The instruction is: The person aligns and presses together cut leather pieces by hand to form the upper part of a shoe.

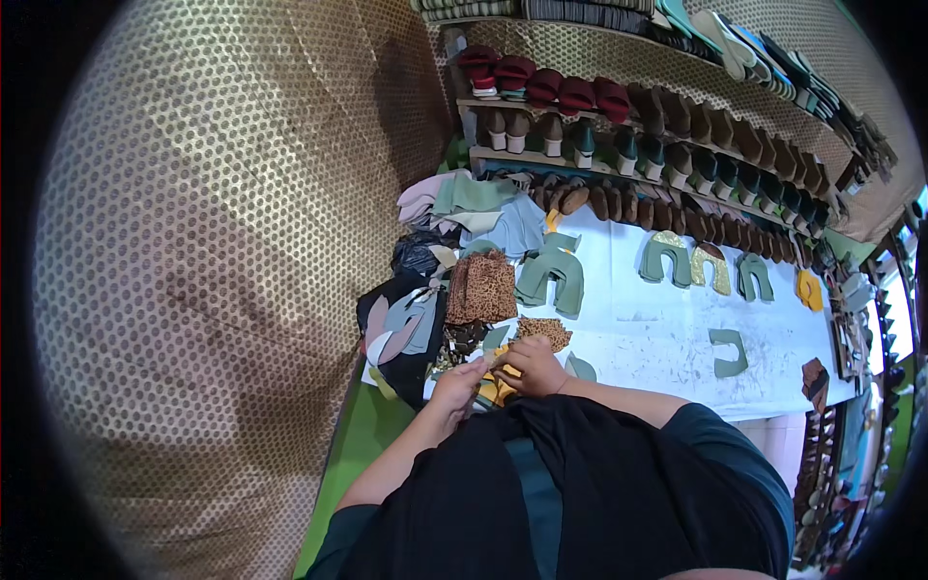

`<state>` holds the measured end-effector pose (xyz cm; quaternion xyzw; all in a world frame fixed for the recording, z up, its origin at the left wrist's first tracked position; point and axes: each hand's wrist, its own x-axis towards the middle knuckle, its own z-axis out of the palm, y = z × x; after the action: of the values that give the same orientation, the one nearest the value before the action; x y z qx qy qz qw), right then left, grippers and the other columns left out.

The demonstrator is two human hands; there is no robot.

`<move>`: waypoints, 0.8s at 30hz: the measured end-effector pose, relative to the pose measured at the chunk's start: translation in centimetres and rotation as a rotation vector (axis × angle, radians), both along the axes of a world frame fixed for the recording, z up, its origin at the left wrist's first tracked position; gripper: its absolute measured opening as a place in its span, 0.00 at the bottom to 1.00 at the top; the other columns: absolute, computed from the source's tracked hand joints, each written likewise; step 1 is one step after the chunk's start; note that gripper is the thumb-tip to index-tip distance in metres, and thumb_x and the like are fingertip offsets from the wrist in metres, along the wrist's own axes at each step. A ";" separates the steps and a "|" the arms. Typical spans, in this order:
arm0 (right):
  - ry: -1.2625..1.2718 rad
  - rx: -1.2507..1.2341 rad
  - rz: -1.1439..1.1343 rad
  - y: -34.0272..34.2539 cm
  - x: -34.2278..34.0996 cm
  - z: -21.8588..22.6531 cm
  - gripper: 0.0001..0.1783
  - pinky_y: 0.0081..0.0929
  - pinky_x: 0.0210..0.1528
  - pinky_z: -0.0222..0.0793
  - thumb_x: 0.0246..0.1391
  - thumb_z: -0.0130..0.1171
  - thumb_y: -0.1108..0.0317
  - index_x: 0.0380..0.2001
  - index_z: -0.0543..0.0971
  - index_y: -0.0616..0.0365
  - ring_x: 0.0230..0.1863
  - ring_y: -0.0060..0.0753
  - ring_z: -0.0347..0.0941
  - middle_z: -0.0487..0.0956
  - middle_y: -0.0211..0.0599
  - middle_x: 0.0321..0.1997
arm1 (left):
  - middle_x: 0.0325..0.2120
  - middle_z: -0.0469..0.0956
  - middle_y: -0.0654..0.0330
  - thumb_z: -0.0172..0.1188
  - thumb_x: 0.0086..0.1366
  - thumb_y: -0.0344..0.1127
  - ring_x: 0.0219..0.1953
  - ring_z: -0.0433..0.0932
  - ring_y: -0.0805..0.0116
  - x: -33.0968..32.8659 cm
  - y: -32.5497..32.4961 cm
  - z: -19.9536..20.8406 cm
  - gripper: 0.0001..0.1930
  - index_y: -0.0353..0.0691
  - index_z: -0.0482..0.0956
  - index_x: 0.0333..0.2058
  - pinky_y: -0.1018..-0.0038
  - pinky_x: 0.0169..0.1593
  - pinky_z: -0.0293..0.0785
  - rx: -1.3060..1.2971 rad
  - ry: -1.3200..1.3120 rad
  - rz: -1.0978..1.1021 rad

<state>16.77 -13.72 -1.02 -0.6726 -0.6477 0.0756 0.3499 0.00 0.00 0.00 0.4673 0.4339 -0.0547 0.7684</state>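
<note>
My left hand (456, 391) and my right hand (534, 367) meet close together at the near edge of the white-topped table (638, 333). Both have their fingers closed in a pinch around a small piece that they mostly hide. Yellow cut pieces (502, 389) show just under the fingers. Beyond my right hand lies a leopard-print piece (548, 331), and a larger leopard-print stack (481, 290) sits farther off to the left. A grey-green cut piece (580, 366) peeks out beside my right wrist.
Grey-green U-shaped shoe uppers (553, 280) lie across the table, with a gold glitter one (710, 271) among others at the back. Folded fabric (474, 198) and a black bag (418, 253) crowd the left. Shelves of shoes and shoe lasts (677, 159) line the back; a patterned curtain (222, 271) hangs left.
</note>
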 end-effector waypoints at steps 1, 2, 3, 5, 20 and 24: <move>0.054 -0.019 -0.047 0.0 -0.1 0.4 0.17 0.39 0.47 0.59 0.47 0.70 0.58 0.41 0.82 0.46 0.42 0.38 0.73 0.79 0.27 0.37 | 0.33 0.77 0.75 0.58 0.71 0.46 0.29 0.67 0.85 -0.2 0.0 -0.4 0.17 0.49 0.80 0.54 0.84 0.33 0.64 -0.052 -0.016 0.032; 0.108 -0.039 -0.093 0.0 -0.2 0.6 0.17 0.40 0.46 0.58 0.47 0.70 0.58 0.41 0.82 0.46 0.42 0.38 0.74 0.80 0.28 0.38 | 0.32 0.77 0.76 0.57 0.72 0.47 0.28 0.67 0.85 -0.4 0.0 -0.7 0.15 0.47 0.81 0.50 0.84 0.33 0.64 -0.105 -0.033 0.064; 0.108 -0.039 -0.096 -0.1 -0.2 0.5 0.17 0.40 0.46 0.58 0.47 0.70 0.58 0.41 0.82 0.46 0.42 0.38 0.74 0.80 0.28 0.38 | 0.32 0.77 0.76 0.57 0.72 0.47 0.28 0.67 0.85 -0.3 -0.1 -0.6 0.15 0.47 0.81 0.50 0.84 0.33 0.64 -0.105 -0.033 0.061; 0.152 0.007 -0.142 -0.3 -0.1 0.0 0.15 0.40 0.46 0.60 0.45 0.71 0.60 0.38 0.83 0.46 0.42 0.39 0.74 0.79 0.28 0.38 | 0.32 0.76 0.75 0.57 0.72 0.47 0.29 0.68 0.84 -0.1 -0.3 -0.4 0.14 0.47 0.81 0.47 0.84 0.34 0.65 -0.078 -0.025 0.055; 0.307 0.059 0.011 0.3 0.0 0.4 0.11 0.40 0.46 0.66 0.44 0.70 0.64 0.32 0.80 0.53 0.39 0.44 0.74 0.78 0.33 0.32 | 0.35 0.78 0.72 0.56 0.73 0.47 0.30 0.70 0.80 -0.8 0.4 -2.4 0.15 0.46 0.80 0.50 0.82 0.35 0.68 -0.115 -0.043 0.008; 0.337 0.063 0.024 0.3 0.0 -0.5 0.12 0.40 0.44 0.67 0.44 0.70 0.64 0.30 0.80 0.55 0.39 0.44 0.74 0.78 0.35 0.31 | 0.35 0.78 0.72 0.55 0.73 0.47 0.30 0.70 0.81 -1.2 0.6 -3.5 0.15 0.45 0.80 0.50 0.83 0.35 0.68 -0.141 -0.097 -0.071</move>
<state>16.74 -13.44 -1.51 -0.6314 -0.5899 0.1712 0.4733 -1.19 0.62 -3.48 0.4293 0.3744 -0.0895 0.8170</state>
